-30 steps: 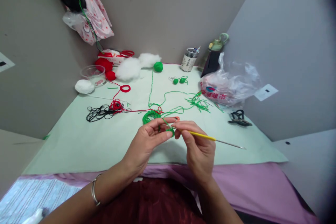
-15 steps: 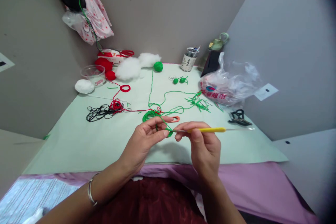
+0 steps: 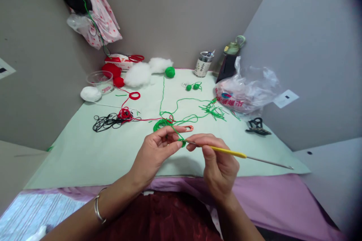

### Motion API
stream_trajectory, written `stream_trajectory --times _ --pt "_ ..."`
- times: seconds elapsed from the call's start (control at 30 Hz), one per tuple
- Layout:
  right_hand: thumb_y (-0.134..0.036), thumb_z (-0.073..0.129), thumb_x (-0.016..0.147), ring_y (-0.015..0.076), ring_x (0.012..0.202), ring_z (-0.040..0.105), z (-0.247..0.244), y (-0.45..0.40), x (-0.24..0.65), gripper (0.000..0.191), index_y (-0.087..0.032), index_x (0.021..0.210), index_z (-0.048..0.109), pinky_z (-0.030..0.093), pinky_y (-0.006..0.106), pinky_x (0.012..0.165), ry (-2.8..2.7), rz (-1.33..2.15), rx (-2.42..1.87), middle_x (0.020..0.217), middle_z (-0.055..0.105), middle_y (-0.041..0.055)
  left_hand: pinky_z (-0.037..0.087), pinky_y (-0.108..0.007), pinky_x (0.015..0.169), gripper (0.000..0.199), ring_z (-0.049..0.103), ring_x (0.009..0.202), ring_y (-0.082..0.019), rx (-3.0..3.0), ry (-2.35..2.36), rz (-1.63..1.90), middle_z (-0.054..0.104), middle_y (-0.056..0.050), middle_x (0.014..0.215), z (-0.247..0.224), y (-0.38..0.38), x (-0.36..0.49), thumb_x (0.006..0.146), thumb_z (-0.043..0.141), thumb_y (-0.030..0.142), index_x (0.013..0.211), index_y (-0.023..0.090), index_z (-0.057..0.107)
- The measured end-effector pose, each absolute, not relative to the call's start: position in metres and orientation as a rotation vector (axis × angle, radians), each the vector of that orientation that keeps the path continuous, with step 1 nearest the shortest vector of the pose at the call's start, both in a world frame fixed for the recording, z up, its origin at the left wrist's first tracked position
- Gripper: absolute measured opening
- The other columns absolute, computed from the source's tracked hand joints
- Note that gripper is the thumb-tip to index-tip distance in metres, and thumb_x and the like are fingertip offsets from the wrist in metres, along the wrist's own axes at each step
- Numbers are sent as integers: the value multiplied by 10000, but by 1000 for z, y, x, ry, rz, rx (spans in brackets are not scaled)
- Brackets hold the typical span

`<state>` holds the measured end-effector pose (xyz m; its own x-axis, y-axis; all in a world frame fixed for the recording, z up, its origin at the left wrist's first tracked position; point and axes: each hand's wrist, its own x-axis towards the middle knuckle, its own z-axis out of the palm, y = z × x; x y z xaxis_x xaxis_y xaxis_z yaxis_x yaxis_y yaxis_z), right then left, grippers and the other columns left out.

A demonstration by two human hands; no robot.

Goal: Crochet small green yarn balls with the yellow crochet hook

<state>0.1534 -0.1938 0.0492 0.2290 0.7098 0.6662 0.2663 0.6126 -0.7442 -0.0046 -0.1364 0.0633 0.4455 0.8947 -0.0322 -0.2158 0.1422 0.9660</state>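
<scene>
My left hand [image 3: 158, 148] pinches a small green crocheted piece [image 3: 183, 143] between thumb and fingers, and green yarn runs up over its raised index finger. My right hand [image 3: 219, 162] is closed on the yellow grip of a crochet hook [image 3: 230, 152]. The hook's thin left end meets the green piece; its bare metal end points right and toward me. Just beyond my left fingertips lies an orange-red tool with an oval hole [image 3: 189, 128]. A loose coil of green yarn [image 3: 161, 124] rests behind the left hand, partly hidden by it.
Black cord [image 3: 106, 122] and tangled red yarn [image 3: 125, 113] lie on the left. White stuffing [image 3: 138, 75], a green yarn ball [image 3: 170, 72] and a pen cup [image 3: 203, 64] stand along the back. On the right are a plastic bag [image 3: 246, 90] and a black hair claw [image 3: 258, 126].
The crochet hook has tilted, its free right end swinging down and toward me. My right hand has turned slightly with it. My left hand stays nearly in place.
</scene>
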Motion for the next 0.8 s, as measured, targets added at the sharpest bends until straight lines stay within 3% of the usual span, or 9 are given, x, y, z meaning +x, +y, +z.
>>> stream_trajectory --times 0.17,0.3,0.37,0.43,0.5,0.57,0.67,0.8 --pt "-88 508 1031 187 924 728 49 -194 155 261 -241 1123 698 603 359 813 -1449 289 -941 954 750 40 469 -292 902 207 612 900 -175 1267 796 1009 674 -6 898 64 -140 -3 859 815 242 1061 289 825" --pt "-106 532 1020 206 933 753 45 -195 155 243 -238 1147 693 634 359 790 -1598 69 -1020 974 772 69 437 -327 1012 124 629 987 -206 1385 874 1153 712 -22 921 64 -145 1 849 796 169 929 261 820" --pt "-108 566 1004 206 939 762 39 -195 154 291 -251 1225 691 644 339 761 -1666 -94 -1053 1056 782 91 462 -315 948 181 608 896 -189 1331 888 1144 697 -15 882 66 -146 3 832 817 189 1002 253 817" --pt "-91 605 982 205 965 764 31 -195 153 395 -269 1328 668 651 323 756 -1702 -199 -1069 1137 776 101 478 -274 807 383 551 766 -146 1175 864 1072 655 8 836 67 -146 4 809 849 224 1186 254 782" --pt "-67 643 954 219 1018 761 26 -196 152 492 -279 1398 643 659 336 797 -1719 -263 -1078 1170 768 100 428 -219 645 497 465 656 -98 967 784 962 607 24 803 69 -145 3 795 869 256 1277 245 745" --pt "-48 678 925 240 1065 756 25 -198 152 550 -299 1414 646 661 360 847 -1733 -310 -1096 1187 765 92 317 -185 518 472 318 552 -55 783 670 822 528 48 723 70 -142 2 807 860 281 1263 216 755" --pt "-52 661 936 229 1010 762 31 -198 151 490 -327 1339 703 660 355 816 -1657 -214 -1073 1141 775 66 202 -184 453 361 119 506 -37 655 575 709 377 92 617 72 -138 -1 826 837 271 1170 170 793" --pt "-104 573 997 198 798 718 44 -197 150 288 -266 1137 766 618 363 710 -1363 173 -1019 930 768 49 178 -205 438 394 199 510 -29 761 656 808 517 44 741 73 -137 -3 769 867 239 1156 198 805"
